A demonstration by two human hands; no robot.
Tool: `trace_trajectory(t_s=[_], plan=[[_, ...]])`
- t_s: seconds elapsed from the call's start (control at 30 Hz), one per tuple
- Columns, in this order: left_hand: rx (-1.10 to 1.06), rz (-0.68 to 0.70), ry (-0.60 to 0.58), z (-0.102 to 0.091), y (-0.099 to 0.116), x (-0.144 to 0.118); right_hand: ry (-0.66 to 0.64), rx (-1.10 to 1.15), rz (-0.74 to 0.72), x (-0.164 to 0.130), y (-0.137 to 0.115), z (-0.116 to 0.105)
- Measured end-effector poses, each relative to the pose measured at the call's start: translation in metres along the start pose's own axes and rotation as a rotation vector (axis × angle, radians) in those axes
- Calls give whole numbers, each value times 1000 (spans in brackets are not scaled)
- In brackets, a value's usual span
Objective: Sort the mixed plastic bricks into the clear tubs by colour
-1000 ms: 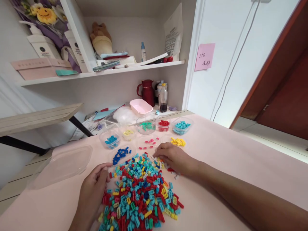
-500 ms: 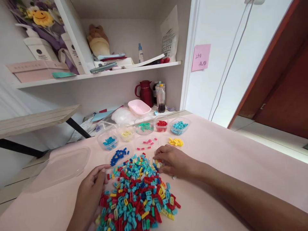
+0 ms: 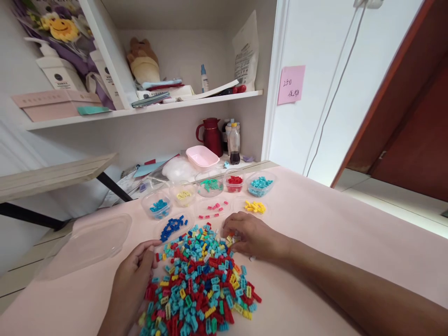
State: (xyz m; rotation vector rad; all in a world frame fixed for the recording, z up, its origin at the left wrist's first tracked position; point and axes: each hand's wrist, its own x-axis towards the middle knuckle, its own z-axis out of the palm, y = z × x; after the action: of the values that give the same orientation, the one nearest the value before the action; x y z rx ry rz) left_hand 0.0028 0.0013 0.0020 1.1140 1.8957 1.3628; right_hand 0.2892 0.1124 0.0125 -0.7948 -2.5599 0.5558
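A heap of small plastic building bricks (image 3: 199,284) in mixed colours lies on the pink-covered table. At its left edge rests my left hand (image 3: 135,266), fingers curled and thumb drawn in against them. Whatever it may hold is hidden. My right hand (image 3: 254,235) reaches over the heap's upper right edge with bent fingers. Its thumb and fingers are apart, and a few pale and orange bricks show between them. Just above my left hand is a clear tray of dark blue bricks (image 3: 173,227). Yellow bricks (image 3: 255,206) lie in a shallow clear tray beyond my right hand.
Clear tubs along the back hold blue (image 3: 159,206), pale yellow (image 3: 184,195), green (image 3: 210,185), red (image 3: 234,183) and light blue bricks (image 3: 261,183). Pink bricks (image 3: 214,209) lie in front. A clear lid (image 3: 94,242) lies left. Behind stand a pink basin (image 3: 202,157) and red jug (image 3: 212,136).
My right hand's fingers have shifted slightly and curled a little more at the heap's edge. My left hand stays in place, and the view has moved a touch.
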Motion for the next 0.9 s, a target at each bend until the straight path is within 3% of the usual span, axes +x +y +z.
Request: trace_trajectory(t_s=[0.47,0.73,0.9], plan=[[46,47,14,-2,-4,1,-8,4,-62,0,-2,-3],[82,40,2,-2,-2,-1,-41,147,-23,0,-2,-13],[115,58,-12,-3,-1,0,-44,124,-10,-1,0,-13]])
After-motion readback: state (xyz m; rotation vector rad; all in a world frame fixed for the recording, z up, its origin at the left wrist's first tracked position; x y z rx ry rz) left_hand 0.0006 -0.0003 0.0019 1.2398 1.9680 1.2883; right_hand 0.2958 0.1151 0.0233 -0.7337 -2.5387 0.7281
